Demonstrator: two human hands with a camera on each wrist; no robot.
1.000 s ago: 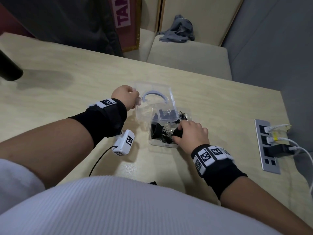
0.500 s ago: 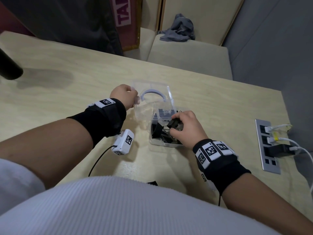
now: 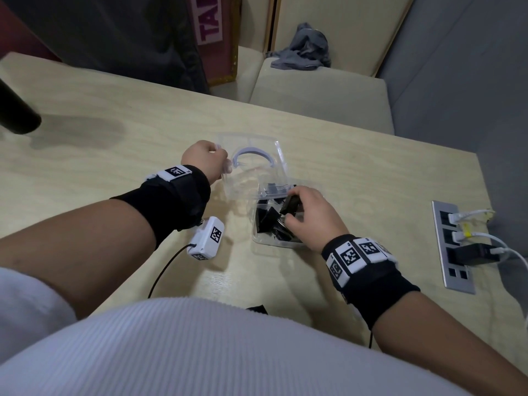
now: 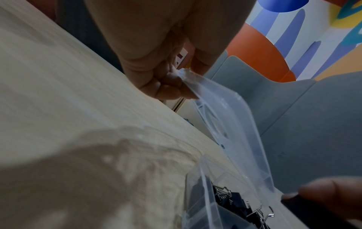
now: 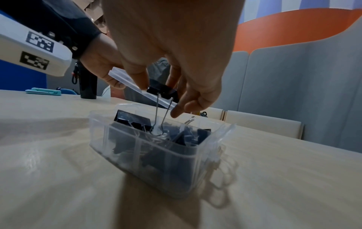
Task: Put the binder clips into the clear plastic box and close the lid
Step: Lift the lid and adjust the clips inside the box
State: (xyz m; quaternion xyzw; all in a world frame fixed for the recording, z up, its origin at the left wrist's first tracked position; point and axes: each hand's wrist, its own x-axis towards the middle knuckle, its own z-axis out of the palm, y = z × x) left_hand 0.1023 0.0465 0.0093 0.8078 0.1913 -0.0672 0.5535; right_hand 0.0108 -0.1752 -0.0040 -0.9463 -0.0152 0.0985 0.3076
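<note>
A clear plastic box (image 3: 258, 238) (image 5: 176, 161) stands open on the table, with several black binder clips (image 3: 267, 220) (image 5: 133, 122) inside. Its hinged lid (image 3: 251, 158) (image 4: 235, 124) is tilted back, and my left hand (image 3: 204, 160) (image 4: 172, 83) pinches the lid's left edge. My right hand (image 3: 310, 214) (image 5: 168, 96) hovers over the box and pinches one black binder clip (image 3: 291, 205) (image 5: 162, 91) by its body. That clip's wire handles hang down into the box.
A power strip (image 3: 454, 247) with plugged white cables is set into the table at the right. A black cylinder (image 3: 14, 112) (image 5: 88, 83) stands at the far left, with a teal item (image 5: 44, 91) beside it. Cushioned seats (image 3: 320, 90) lie beyond the table's far edge.
My right hand went from resting at the box's near right corner to above the box, now lifting one black clip. The left hand keeps hold of the lid.
</note>
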